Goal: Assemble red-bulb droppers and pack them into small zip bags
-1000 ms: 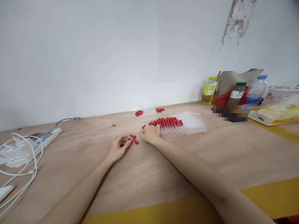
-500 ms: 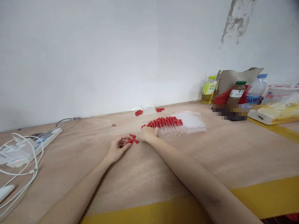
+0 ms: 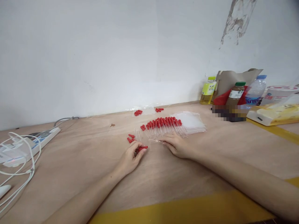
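Between thumb and fingers, my left hand (image 3: 132, 157) pinches a red rubber dropper bulb (image 3: 142, 148). My right hand (image 3: 177, 145) holds a thin clear glass tube (image 3: 155, 140) whose tip points left toward the bulb; the two are apart. A few loose red bulbs (image 3: 130, 140) lie just beyond my left hand. Beside them are several bare glass tubes (image 3: 138, 134). Past my right hand, a row of droppers (image 3: 161, 124) with red bulbs fitted on clear tubes lies fanned out, bulbs toward the wall.
Clear plastic bags (image 3: 192, 121) lie right of the droppers. Small red bulbs (image 3: 138, 112) rest by the wall. A power strip (image 3: 44, 141) with white cables (image 3: 35, 158) occupies the left. Bottles (image 3: 208, 90), a paper bag (image 3: 224, 81) and a yellow packet (image 3: 275, 113) stand at the back right.
My left hand has moved right and picked up a red bulb. My right hand has gone from the bare tubes toward the right, now with a glass tube in its fingers.
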`<action>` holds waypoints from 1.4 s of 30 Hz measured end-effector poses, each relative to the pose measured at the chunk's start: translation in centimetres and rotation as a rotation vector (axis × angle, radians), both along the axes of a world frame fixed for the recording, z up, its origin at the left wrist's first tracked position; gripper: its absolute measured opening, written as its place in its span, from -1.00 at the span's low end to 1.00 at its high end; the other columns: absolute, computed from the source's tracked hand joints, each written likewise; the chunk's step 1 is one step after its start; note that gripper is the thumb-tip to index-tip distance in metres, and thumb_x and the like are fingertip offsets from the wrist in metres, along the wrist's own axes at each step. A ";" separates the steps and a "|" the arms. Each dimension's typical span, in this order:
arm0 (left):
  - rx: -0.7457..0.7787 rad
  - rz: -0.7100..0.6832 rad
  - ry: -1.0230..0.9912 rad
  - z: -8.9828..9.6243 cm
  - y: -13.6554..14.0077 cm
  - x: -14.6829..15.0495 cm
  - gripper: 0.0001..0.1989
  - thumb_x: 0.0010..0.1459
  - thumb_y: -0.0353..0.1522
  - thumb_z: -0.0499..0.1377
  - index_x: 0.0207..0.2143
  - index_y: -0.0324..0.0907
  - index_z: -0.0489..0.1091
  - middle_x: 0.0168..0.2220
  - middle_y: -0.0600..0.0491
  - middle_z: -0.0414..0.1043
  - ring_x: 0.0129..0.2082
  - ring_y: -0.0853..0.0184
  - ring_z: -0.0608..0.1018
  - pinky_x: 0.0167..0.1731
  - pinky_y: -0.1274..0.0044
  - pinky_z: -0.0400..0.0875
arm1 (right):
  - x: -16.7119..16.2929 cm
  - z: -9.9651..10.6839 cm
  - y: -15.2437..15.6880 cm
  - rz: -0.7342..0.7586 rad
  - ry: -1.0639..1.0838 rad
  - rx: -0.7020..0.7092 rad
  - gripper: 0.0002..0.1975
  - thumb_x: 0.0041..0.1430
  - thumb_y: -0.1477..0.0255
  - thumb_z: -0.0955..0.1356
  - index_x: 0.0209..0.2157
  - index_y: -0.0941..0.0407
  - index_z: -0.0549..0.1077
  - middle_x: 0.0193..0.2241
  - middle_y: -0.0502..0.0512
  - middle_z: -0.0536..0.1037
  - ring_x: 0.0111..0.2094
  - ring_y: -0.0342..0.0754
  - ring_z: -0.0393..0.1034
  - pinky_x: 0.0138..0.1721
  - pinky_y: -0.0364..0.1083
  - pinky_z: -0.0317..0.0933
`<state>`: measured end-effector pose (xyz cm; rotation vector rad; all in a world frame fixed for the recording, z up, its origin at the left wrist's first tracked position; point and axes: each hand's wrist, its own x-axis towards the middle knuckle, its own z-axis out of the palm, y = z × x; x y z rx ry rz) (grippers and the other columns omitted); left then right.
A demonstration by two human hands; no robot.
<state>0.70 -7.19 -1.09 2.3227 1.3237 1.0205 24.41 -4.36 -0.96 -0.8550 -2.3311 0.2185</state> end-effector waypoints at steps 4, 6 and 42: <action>-0.030 0.003 0.013 0.0 -0.1 0.2 -0.85 0.15 -0.31 0.01 -0.30 -0.18 0.30 -0.41 0.07 0.36 -0.44 0.37 0.39 -0.45 0.56 0.27 | -0.1 -0.5 -1.0 0.003 0.015 0.017 -0.74 0.18 0.51 0.12 -0.21 0.11 0.38 -0.29 0.12 0.48 -0.28 -0.11 0.32 -0.19 -0.05 0.03; -0.036 -0.009 0.015 0.1 -0.1 0.1 -0.84 0.15 -0.30 0.01 -0.30 -0.18 0.30 -0.41 0.07 0.36 -0.44 0.37 0.39 -0.44 0.56 0.27 | -0.3 -0.5 -1.1 0.014 0.016 0.018 -0.75 0.19 0.50 0.12 -0.22 0.12 0.38 -0.31 0.12 0.49 -0.30 -0.11 0.33 -0.20 -0.05 0.02; 0.072 -0.223 0.179 0.6 -1.0 0.1 -0.84 0.17 -0.36 0.00 -0.34 -0.21 0.35 -0.44 0.05 0.37 -0.49 0.40 0.39 -0.46 0.60 0.26 | -1.9 -0.1 -2.5 -0.039 -0.143 0.013 -0.75 0.15 0.47 0.16 -0.53 0.14 0.36 -0.59 -0.01 0.46 -0.58 -0.21 0.12 -0.30 -0.09 -0.13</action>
